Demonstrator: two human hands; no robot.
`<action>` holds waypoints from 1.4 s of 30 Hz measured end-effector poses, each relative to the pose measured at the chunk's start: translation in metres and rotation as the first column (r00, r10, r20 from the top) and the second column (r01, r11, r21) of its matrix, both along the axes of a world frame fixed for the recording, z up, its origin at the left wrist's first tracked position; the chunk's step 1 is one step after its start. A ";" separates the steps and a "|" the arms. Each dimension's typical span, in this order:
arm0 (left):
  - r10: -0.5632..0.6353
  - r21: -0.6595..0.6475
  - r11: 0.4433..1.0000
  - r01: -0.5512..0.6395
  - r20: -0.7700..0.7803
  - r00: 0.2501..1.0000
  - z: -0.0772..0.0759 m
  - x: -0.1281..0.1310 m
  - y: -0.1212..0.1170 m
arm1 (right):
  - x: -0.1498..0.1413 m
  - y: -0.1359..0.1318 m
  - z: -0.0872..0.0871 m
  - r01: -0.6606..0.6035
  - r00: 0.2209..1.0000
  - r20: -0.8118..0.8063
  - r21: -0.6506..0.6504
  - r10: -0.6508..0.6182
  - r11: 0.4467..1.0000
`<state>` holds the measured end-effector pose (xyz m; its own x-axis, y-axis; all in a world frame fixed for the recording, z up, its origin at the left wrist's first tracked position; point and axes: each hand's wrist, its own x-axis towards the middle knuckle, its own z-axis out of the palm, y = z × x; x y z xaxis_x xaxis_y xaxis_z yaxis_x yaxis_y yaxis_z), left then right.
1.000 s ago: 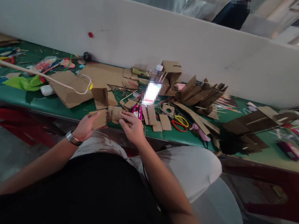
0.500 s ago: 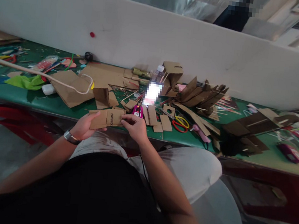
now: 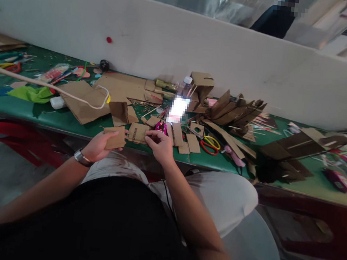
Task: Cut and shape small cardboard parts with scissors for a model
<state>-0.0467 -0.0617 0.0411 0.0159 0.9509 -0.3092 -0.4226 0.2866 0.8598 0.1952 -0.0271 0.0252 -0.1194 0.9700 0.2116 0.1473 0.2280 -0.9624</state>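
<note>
My left hand (image 3: 103, 143), with a watch on its wrist, is closed on a small plain cardboard piece (image 3: 116, 137) above my lap, its thumb lying on top. My right hand (image 3: 161, 146) pinches the right edge of another cardboard piece (image 3: 138, 133) with dark printed lettering. A narrow gap separates the two pieces. Just beyond my right fingers lies a magenta object (image 3: 161, 127), partly hidden by them. Loose cardboard strips (image 3: 177, 134) rest on the green table (image 3: 76, 129) to the right of that hand.
Scissors with red and yellow handles (image 3: 210, 144) and a pink glue gun (image 3: 233, 155) lie to the right. A clear bottle (image 3: 184, 87) stands behind a bright, blurred-out screen. Cut cardboard (image 3: 84, 102) and a pale cable (image 3: 41, 81) occupy the left. A white partition (image 3: 158, 40) borders the back.
The printed cardboard piece has come away from the plain one, moving right and slightly up with my right hand. My left hand stays nearly in place, holding the plain piece.
</note>
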 end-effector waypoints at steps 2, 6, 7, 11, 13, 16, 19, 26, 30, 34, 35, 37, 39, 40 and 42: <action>-0.004 0.013 1.000 0.005 -0.039 0.999 0.000 0.001 -0.002 | -0.001 0.002 -0.003 0.049 0.999 -0.022 0.035 -0.048 0.998; -0.011 0.014 1.000 0.012 -0.065 0.998 -0.001 0.004 -0.004 | -0.005 0.004 -0.013 -0.066 0.997 0.031 -0.011 0.066 0.998; -0.014 0.018 1.000 0.015 -0.060 0.998 -0.002 0.004 -0.004 | -0.006 0.004 -0.015 -0.101 0.993 0.054 -0.037 0.103 0.994; -0.068 0.010 0.998 0.068 -0.016 0.998 -0.006 0.003 -0.003 | -0.008 0.000 -0.016 -0.141 0.985 0.098 -0.013 0.142 0.990; -0.099 -0.004 0.995 0.099 0.003 0.995 -0.009 0.001 -0.002 | -0.007 -0.002 -0.012 -0.152 0.983 0.111 0.028 0.148 0.988; -0.125 -0.014 0.992 0.126 0.016 0.992 -0.011 0.000 -0.002 | -0.007 -0.008 -0.006 -0.187 0.969 0.174 0.064 0.173 0.980; -0.170 -0.046 0.984 0.172 0.041 0.985 -0.011 0.003 -0.004 | -0.009 -0.015 0.001 -0.283 0.937 0.242 0.100 0.253 0.954; -0.281 -0.084 0.956 0.282 0.026 0.959 -0.009 0.016 -0.010 | -0.013 -0.021 0.008 -0.298 0.925 0.311 0.234 0.219 0.925; -0.349 -0.097 0.933 0.347 0.005 0.937 -0.005 0.018 -0.012 | -0.009 -0.017 0.003 -0.283 0.941 0.244 0.189 0.234 0.940; -0.372 -0.112 0.924 0.365 -0.045 0.927 -0.003 0.017 -0.014 | -0.007 -0.015 0.002 -0.303 0.934 0.254 0.187 0.252 0.934; -0.376 -0.117 0.922 0.368 -0.057 0.925 -0.003 0.017 -0.014 | -0.007 -0.016 0.002 -0.310 0.930 0.260 0.184 0.259 0.933; -0.378 -0.126 0.921 0.368 -0.071 0.923 -0.004 0.018 -0.015 | -0.006 -0.016 0.004 -0.320 0.925 0.269 0.171 0.269 0.932; -0.369 -0.124 0.925 0.359 -0.073 0.927 -0.005 0.021 -0.014 | -0.004 -0.017 0.006 -0.318 0.922 0.282 0.166 0.264 0.934; -0.360 -0.119 0.929 0.350 -0.076 0.930 -0.006 0.023 -0.014 | -0.003 -0.017 0.007 -0.311 0.924 0.287 0.173 0.255 0.934; -0.340 -0.114 0.937 0.330 -0.080 0.937 -0.006 0.026 -0.012 | -0.002 -0.017 0.009 -0.296 0.929 0.287 0.204 0.232 0.933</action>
<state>-0.0207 -0.0740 0.0348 0.2937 0.8606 -0.4161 -0.2032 0.4816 0.8525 0.1932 -0.0444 0.0345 -0.4450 0.8194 0.3614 0.2816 0.5111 -0.8121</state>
